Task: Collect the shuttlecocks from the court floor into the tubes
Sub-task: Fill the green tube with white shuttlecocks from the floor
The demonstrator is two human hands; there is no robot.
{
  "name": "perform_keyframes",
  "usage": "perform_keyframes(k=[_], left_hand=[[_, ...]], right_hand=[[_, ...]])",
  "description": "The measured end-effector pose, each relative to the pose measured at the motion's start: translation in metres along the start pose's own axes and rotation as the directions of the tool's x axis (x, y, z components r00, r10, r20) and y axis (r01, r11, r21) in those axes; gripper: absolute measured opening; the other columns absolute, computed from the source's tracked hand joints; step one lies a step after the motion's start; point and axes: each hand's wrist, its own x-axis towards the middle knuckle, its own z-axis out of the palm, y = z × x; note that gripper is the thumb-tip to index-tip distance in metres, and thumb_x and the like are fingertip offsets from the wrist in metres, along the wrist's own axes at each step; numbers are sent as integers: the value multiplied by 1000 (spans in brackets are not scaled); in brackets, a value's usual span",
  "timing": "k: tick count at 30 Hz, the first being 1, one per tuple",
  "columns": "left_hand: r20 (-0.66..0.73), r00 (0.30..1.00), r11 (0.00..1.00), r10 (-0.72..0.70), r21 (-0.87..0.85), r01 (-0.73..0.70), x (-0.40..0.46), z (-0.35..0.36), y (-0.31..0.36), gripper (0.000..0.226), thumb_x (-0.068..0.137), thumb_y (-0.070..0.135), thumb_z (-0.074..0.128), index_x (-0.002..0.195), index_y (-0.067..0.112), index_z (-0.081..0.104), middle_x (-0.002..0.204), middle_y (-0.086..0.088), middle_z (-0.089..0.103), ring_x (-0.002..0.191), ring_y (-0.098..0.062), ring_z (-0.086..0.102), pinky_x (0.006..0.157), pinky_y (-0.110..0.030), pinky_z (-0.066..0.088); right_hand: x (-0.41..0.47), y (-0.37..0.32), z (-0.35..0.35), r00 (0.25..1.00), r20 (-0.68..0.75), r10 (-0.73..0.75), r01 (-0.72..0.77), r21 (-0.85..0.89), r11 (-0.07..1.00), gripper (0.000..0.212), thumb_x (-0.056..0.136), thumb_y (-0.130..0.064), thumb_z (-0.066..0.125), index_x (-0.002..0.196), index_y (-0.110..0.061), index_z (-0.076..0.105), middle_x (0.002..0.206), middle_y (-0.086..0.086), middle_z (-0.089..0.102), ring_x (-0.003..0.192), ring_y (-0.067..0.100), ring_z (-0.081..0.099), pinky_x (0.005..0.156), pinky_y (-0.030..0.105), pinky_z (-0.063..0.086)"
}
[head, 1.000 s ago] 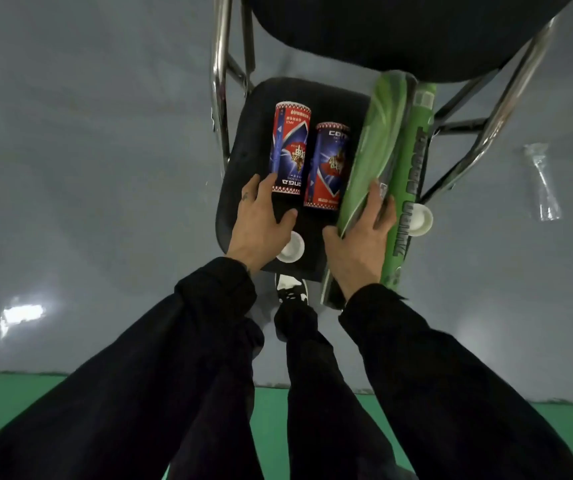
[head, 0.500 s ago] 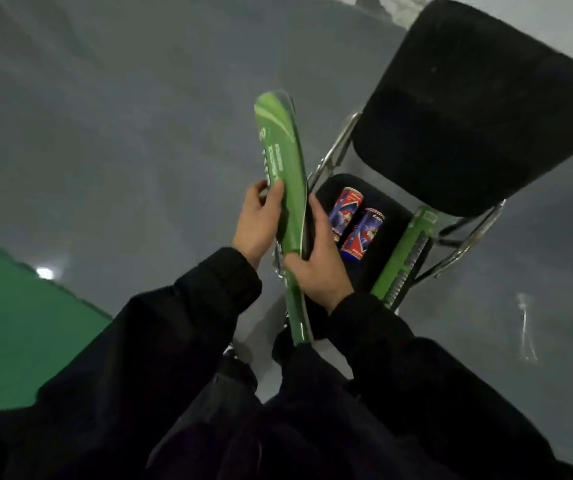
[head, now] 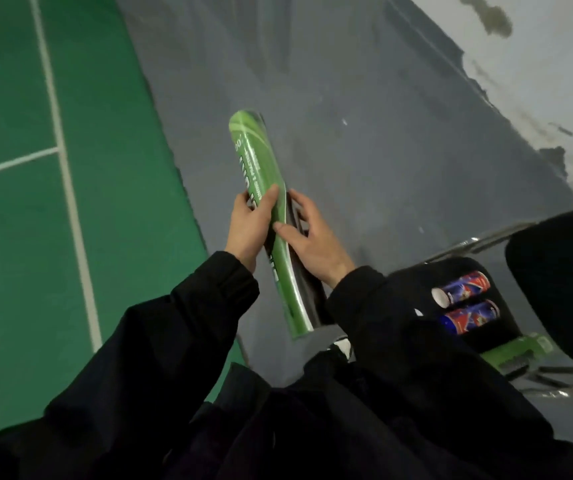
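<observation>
A: Green cardboard shuttlecock tube (head: pixel 268 216), long and glossy, is off the chair and up between both hands over the grey floor (head: pixel 364 140). A second ago it lay on the black padded chair seat (head: pixel 413 282) with the right hand just reaching it.

B: And the grip?

A: The left hand (head: pixel 247 226) wraps the tube's middle, thumb across the printed face. The right hand (head: pixel 312 242) holds the other side, fingers curled behind and thumb laid on the front. The tube slants, its far end up and away, its near end down by the dark sleeves.

B: What stays behind?

A: Two short red-and-blue printed tubes (head: pixel 465 303) lie side by side on the seat, and a second green tube (head: pixel 517 351) shows at the seat's front edge, partly hidden by the black chair back (head: pixel 562 282).

B: Any shuttlecocks?

A: None in view. The head has swung from the chair toward the green court mat with white lines (head: pixel 53 168). That suggests the container is secured and the collecting itself is not yet begun. Whether the tube's ends are capped cannot be told.
</observation>
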Motion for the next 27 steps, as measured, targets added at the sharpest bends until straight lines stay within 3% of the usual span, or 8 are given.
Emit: perform_keyframes(k=[4, 7, 10, 14, 18, 23, 27], left_hand=[[-144, 989, 997, 26, -64, -35, -20, -109, 7, 59, 93, 44, 70, 138, 12, 50, 122, -5, 72, 97, -15, 76, 83, -33, 62], [-225, 974, 992, 32, -111, -58, -38, -179, 6, 61, 92, 45, 70, 139, 12, 49, 122, -5, 72, 98, -17, 76, 91, -40, 61], [-279, 960, 986, 8, -160, -54, -55, -232, 3, 60, 94, 43, 69, 140, 11, 48, 121, -7, 73, 97, -18, 77, 90, -41, 62], [-344, 939, 979, -17, -197, -55, -68, -283, -2, 59, 94, 42, 69, 140, 11, 48, 121, -7, 73, 98, -18, 76, 91, -41, 62], [-433, 900, 968, -51, -242, -61, -75, -332, -5, 61, 93, 44, 71, 139, 11, 50, 119, -8, 74, 97, -21, 77, 91, -43, 61], [-605, 792, 944, -84, -302, -131, -88, -414, -3, 50, 91, 46, 72, 125, 12, 59, 109, -9, 77, 89, -17, 78, 78, -33, 63], [-738, 650, 910, -183, -377, -172, -112, -493, -23, 88, 67, 69, 79, 130, 10, 58, 115, -10, 76, 98, -24, 77, 93, -49, 59]], right_hand=[[-2, -37, 101, 989, 141, -44, 46, -16, 999, 66, 96, -34, 64, 154, -29, 32, 143, -6, 52, 127, 15, 56, 109, 43, 49], [-7, -59, 166, 968, 246, -56, 70, -47, 996, 63, 98, -31, 64, 153, -28, 33, 132, -11, 53, 117, 9, 58, 102, 32, 50], [-13, -75, 215, 943, 330, -49, 80, -82, 993, 64, 98, -32, 64, 154, -27, 32, 129, -12, 52, 111, 6, 59, 94, 23, 51], [-13, -83, 264, 912, 410, -24, 86, -133, 987, 68, 96, -36, 65, 154, -31, 30, 132, -10, 51, 120, 17, 62, 103, 40, 53], [0, -96, 312, 860, 510, 10, 96, -180, 979, 68, 94, -44, 65, 152, -36, 30, 129, -8, 54, 115, 20, 66, 102, 47, 54], [25, -117, 404, 741, 670, 49, 156, -244, 957, 64, 91, -55, 62, 147, -37, 37, 125, 0, 65, 102, 18, 71, 98, 46, 56], [17, -135, 490, 588, 805, 74, 234, -257, 938, 72, 83, -64, 62, 146, -35, 40, 120, -1, 67, 101, 17, 72, 97, 46, 57]])
